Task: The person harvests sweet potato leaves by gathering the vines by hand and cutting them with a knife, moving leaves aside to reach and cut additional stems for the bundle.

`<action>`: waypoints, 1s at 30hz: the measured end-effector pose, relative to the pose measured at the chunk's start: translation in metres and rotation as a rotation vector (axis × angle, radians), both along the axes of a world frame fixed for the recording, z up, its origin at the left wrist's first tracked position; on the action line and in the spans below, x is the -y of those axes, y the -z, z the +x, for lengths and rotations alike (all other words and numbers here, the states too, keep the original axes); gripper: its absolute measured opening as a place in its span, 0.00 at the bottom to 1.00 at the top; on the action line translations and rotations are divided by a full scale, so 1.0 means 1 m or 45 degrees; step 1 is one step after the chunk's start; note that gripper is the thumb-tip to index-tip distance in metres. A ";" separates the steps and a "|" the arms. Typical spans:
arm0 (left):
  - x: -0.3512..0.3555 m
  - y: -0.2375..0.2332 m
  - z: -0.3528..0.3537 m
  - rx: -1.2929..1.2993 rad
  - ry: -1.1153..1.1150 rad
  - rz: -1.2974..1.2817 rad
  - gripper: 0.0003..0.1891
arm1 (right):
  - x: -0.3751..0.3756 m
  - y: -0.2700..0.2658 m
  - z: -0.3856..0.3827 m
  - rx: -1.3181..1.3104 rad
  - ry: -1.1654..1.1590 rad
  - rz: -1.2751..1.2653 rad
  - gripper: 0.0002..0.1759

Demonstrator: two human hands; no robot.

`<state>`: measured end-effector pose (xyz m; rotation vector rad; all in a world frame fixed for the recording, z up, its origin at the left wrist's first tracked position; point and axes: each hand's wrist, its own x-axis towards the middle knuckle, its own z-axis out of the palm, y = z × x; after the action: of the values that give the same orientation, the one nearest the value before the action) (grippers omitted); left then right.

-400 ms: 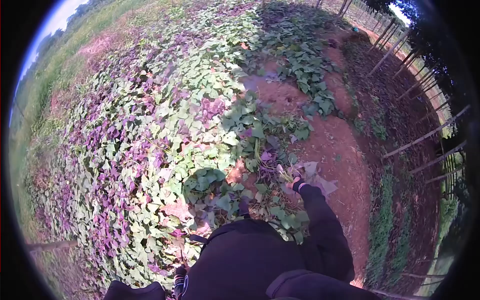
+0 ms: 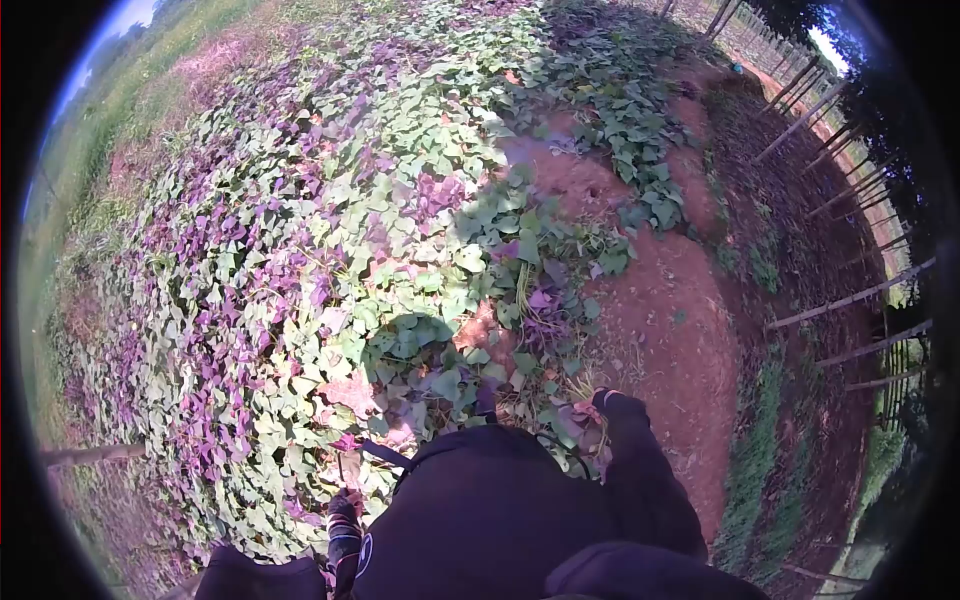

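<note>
Low down in the head view, my right hand (image 2: 588,407) is closed round a small bundle of vine stems (image 2: 580,388), their pale ends pointing up and left. Leaves hang around and below that hand, beside the bare soil. My left hand (image 2: 347,495) is at the lower left, among the leafy vines (image 2: 290,430). Its fingers look closed, and a thin upright line rises from them toward a bright pink leaf (image 2: 346,442). Whether that line is a stem or a tool I cannot make out. More long pale stems (image 2: 523,290) lie on the foliage ahead.
Dense green and purple vines cover the ground left and ahead. Reddish bare soil (image 2: 665,300) runs along the right, dropping to a darker strip. Slanted wooden poles (image 2: 850,295) line the far right. A brown pole (image 2: 95,454) shows at the left edge.
My right hand has come down and closer to my body with the bundle of stems. My left hand has moved out from beside my body into fuller view at the lower left.
</note>
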<state>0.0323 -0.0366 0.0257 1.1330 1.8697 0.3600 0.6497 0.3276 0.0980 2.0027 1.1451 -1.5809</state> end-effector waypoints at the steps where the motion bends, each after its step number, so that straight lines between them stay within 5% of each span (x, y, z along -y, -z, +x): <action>1: -0.047 -0.071 0.030 0.391 -0.684 -0.262 0.08 | -0.002 -0.001 -0.005 -0.117 0.057 -0.008 0.16; 2: -0.042 -0.051 0.024 0.298 -0.573 -0.093 0.09 | -0.002 -0.004 -0.011 -0.231 0.109 -0.017 0.16; 4: -0.065 -0.092 0.044 0.359 -0.822 -0.264 0.13 | -0.007 -0.015 -0.026 -0.393 0.167 -0.032 0.16; 5: -0.050 -0.054 0.030 0.471 -0.860 -0.151 0.10 | -0.008 -0.024 -0.035 -0.403 0.165 -0.029 0.16; 10: -0.036 -0.045 0.043 0.367 -0.912 -0.257 0.15 | -0.007 -0.020 -0.033 -0.260 0.074 -0.053 0.19; 14: -0.021 -0.083 0.070 0.322 -0.906 -0.408 0.15 | 0.000 -0.029 -0.036 -0.144 -0.003 -0.109 0.20; 21: 0.035 -0.050 0.092 0.538 -1.220 -0.578 0.11 | -0.004 -0.036 -0.046 -0.118 0.025 -0.176 0.16; 30: 0.006 -0.055 0.076 0.361 -1.036 -0.508 0.11 | -0.018 -0.036 -0.066 -0.071 -0.026 -0.123 0.18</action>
<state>0.1079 -0.0430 0.0805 0.0132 1.9509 0.5291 0.5833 0.3457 0.1345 1.8911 1.0837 -1.6587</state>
